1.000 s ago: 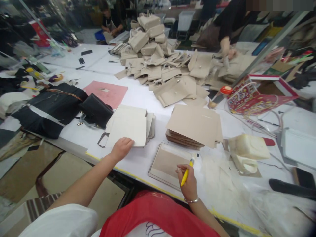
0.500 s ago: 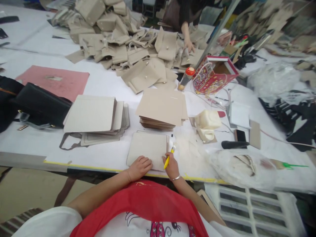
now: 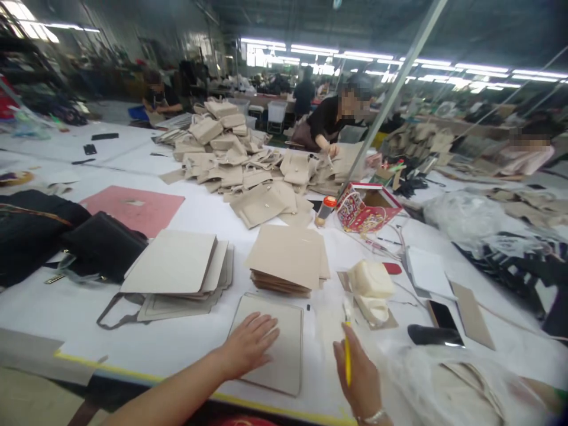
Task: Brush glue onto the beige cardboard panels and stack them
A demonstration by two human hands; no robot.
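Observation:
Spread flat with its fingers apart, my left hand (image 3: pixel 254 346) rests on a pale beige rounded panel (image 3: pixel 279 355) near the table's front edge. A darker rim shows around the panel. My right hand (image 3: pixel 360 376) is off to the right of it, fingers wrapped round what looks like a yellow-handled brush (image 3: pixel 348 355), its pale tip pointing away from me. Just beyond the panel stands a stack of tan panels (image 3: pixel 286 254). Left of that lies a pile of larger beige panels (image 3: pixel 173 263) with a strap loop. A cream block-like container (image 3: pixel 370 279) sits beyond my right hand.
A heap of beige bag pieces (image 3: pixel 231 154) covers the far side, where a co-worker (image 3: pixel 326 121) bends over. Black bags (image 3: pixel 104 242) lie left. A red patterned box (image 3: pixel 366 210), a phone (image 3: pixel 441 316) and a plastic bag (image 3: pixel 461 384) are on the right.
My right hand has moved right, away from the panel, with the brush in it. My left hand has flattened and spread on the panel. The view has tilted up.

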